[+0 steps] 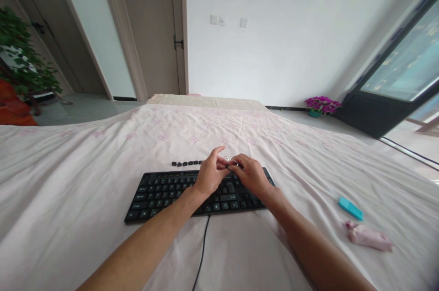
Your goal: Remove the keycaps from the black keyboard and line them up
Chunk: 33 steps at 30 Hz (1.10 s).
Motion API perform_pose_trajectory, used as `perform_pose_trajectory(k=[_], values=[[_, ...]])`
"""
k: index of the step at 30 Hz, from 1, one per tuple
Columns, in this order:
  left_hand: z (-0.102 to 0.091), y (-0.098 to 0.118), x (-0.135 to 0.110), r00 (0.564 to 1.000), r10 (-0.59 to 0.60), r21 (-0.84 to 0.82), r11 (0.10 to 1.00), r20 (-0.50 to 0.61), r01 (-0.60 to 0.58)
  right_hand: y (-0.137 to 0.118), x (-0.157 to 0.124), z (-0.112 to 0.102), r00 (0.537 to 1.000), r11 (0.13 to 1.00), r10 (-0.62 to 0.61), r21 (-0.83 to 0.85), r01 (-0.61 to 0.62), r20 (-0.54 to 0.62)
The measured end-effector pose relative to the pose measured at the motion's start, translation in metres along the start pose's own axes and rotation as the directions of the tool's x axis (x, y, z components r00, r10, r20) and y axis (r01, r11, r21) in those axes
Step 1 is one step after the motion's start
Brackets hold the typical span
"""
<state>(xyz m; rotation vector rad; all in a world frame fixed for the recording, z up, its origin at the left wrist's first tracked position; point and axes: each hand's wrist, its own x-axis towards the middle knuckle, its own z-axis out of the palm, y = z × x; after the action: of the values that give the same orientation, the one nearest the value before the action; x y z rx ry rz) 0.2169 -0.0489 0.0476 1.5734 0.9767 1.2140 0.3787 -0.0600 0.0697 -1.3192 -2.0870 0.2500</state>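
A black keyboard (pixel 164 189) lies on the pink cloth, its cable (pixel 205 240) running toward me. Above its upper right part, my left hand (pixel 210 174) and my right hand (pixel 252 174) meet at the fingertips. Between them is a small black keycap (pixel 227 166), pinched by my left thumb and fingers. Thin silver wires of a keycap puller (pixel 231 159) stick out from my right hand, whose fingers are closed around its handle. Several loose black keycaps (pixel 185 164) stand in a row behind the keyboard; my left hand hides the row's right end.
To the right on the bedspread (pixel 302 176) lie a flat turquoise object (pixel 350 208) and a crumpled pink cloth (pixel 368 236). Beyond the bed are a closed door (pixel 147 30), a white wall, a pot of magenta flowers (pixel 322 105) and a leafy plant (pixel 20 53).
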Motion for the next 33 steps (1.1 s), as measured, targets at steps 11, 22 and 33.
perform_pose_trajectory(k=[11, 22, 33], values=[[-0.139, 0.013, 0.0, 0.969, 0.108, 0.374, 0.927, -0.223, -0.017, 0.05, 0.015, -0.039, 0.969, 0.948, 0.247, -0.212, -0.236, 0.029], [-0.231, -0.067, -0.031, 0.872, -0.094, 0.519, 0.771, -0.479, 0.369, 0.077, 0.025, -0.014, 0.951, 0.943, 0.245, -0.275, -0.188, 0.188], [-0.232, -0.067, -0.029, 0.9, -0.107, 0.605, 0.707, -0.422, 0.367, 0.082, 0.023, -0.009, 0.965, 0.962, 0.185, -0.237, -0.139, 0.187]])
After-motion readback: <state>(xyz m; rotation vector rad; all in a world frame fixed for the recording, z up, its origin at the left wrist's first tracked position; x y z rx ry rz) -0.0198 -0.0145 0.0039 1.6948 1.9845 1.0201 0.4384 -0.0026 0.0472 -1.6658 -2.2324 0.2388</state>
